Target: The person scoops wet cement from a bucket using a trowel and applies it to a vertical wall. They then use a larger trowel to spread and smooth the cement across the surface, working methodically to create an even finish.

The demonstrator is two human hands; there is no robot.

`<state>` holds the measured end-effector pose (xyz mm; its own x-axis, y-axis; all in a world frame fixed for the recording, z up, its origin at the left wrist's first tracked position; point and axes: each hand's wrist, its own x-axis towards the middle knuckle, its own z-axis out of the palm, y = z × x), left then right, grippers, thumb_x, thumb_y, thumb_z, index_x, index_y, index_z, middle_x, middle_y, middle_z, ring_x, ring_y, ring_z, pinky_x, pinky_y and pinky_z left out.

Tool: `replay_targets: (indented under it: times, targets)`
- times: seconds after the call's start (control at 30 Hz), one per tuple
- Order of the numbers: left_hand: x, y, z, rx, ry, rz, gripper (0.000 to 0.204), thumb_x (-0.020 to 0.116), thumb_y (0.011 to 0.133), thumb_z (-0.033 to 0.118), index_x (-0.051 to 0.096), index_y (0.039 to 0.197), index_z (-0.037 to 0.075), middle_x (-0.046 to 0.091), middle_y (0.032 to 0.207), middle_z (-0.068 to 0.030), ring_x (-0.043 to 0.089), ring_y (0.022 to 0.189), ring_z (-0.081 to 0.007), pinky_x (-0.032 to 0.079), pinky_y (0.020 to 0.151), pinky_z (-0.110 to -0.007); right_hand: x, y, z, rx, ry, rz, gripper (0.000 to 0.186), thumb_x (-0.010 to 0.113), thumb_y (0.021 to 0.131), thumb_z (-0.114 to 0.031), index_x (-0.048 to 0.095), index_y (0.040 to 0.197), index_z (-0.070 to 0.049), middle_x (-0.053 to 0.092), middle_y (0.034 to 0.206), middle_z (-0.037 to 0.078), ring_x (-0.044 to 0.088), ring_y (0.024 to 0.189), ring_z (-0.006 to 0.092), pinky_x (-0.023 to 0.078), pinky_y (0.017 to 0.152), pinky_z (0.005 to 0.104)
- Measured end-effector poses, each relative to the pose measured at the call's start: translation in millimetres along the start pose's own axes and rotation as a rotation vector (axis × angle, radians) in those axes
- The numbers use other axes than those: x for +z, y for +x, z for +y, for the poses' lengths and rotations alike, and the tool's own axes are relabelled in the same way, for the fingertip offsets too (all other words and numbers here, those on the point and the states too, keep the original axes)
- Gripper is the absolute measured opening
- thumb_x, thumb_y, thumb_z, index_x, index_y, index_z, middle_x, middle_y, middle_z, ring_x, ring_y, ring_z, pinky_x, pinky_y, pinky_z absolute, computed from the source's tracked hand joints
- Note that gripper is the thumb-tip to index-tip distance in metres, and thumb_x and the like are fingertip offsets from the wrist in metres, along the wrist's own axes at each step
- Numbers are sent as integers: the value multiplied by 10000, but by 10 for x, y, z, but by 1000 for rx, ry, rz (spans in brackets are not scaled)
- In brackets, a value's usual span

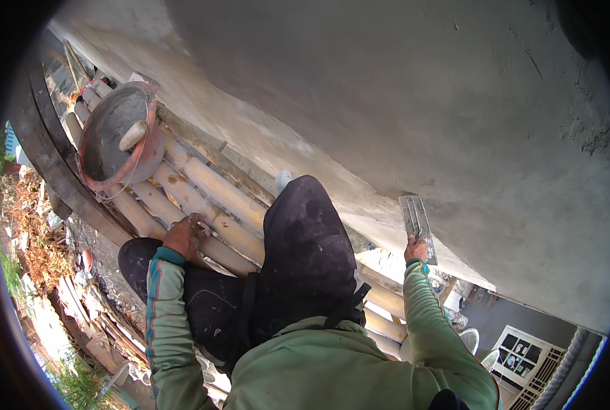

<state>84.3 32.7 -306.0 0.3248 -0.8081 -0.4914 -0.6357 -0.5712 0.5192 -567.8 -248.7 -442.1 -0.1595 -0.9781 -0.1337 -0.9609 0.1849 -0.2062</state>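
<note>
My right hand [417, 250] is wrapped round the handle of a plastering trowel [412, 212], whose flat rectangular blade lies against the lower part of a grey plastered wall [455, 123]. Beside my bent knee, my left hand [184, 236] is low over the bamboo poles [216, 189], its fingers loosely bent and apart with no tool visible in them. Whether it presses on a pole I cannot tell. Farther left on the poles stands a reddish bucket [156, 149] with a wire handle, its inside coated in grey. A pale rounded object [133, 136] rests in it.
Dark curved-looking beams [55, 147] run along the platform's left side. Far below lie wood scraps and rubble [48, 239]. Gaps show between the poles. At the lower right, below the platform, there is a white-framed door or window [520, 355].
</note>
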Motion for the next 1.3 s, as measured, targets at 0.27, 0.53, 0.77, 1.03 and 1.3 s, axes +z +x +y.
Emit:
replay_targets:
  times: [0.27, 0.53, 0.77, 1.03, 1.3]
  targets:
    - [-20, 224, 263, 201, 259, 156, 483, 728, 904, 236, 593, 1332, 58, 601, 1384, -202, 631, 1203, -380, 534, 965, -473, -1511, -710, -1148, -401, 0, -28, 406, 675, 973, -439, 624, 963, -37, 657, 792, 279, 634, 776, 516, 489, 666, 562]
    - [892, 1202, 560, 220, 632, 101, 605, 534, 994, 539, 618, 1399, 97, 564, 1483, -100, 427, 1475, -294, -4, 1247, -646, -4570, -1261, -935, -56, -746, 54, 270, 748, 767, -353, 734, 778, -83, 680, 725, 192, 685, 715, 408, 524, 664, 523]
    - [846, 1157, 861, 182, 447, 60, 444, 608, 966, 486, 739, 1207, 137, 664, 1346, -82, 503, 1391, -283, -11, 1248, -635, -5343, -1899, 768, 586, -1130, -357, 350, 885, 665, -409, 824, 856, -123, 789, 970, 126, 761, 940, 288, 597, 874, 443]
    - [809, 1190, 800, 200, 396, 61, 453, 629, 954, 470, 738, 1193, 101, 673, 1319, -99, 506, 1385, -288, 2, 1257, -612, -3456, -1852, 1677, 524, -1059, -774, 350, 856, 704, -389, 806, 828, -66, 776, 832, 102, 754, 815, 217, 588, 729, 362]
    - [1004, 1200, 574, 277, 324, 193, 451, 685, 916, 438, 734, 1178, 74, 686, 1285, -134, 524, 1367, -306, 2, 1260, -600, -5573, -1632, 1540, 614, -777, -592, 337, 827, 736, -362, 784, 800, -33, 756, 778, 118, 741, 742, 210, 574, 670, 351]
